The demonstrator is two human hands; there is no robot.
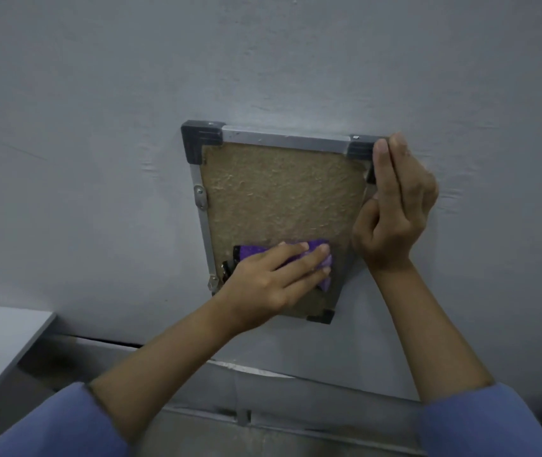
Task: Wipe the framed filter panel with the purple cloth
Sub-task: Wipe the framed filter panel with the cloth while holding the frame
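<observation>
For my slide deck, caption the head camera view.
Left hand presses purple cloth on framed filter panel; right hand grips its edge.

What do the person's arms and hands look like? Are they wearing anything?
Both arms have blue sleeves, the left sleeve and the right sleeve, pushed back so the forearms are bare. The left hand and right hand are bare too: no gloves, rings, watch or bracelets show. The fingernails look short and plain.
</observation>
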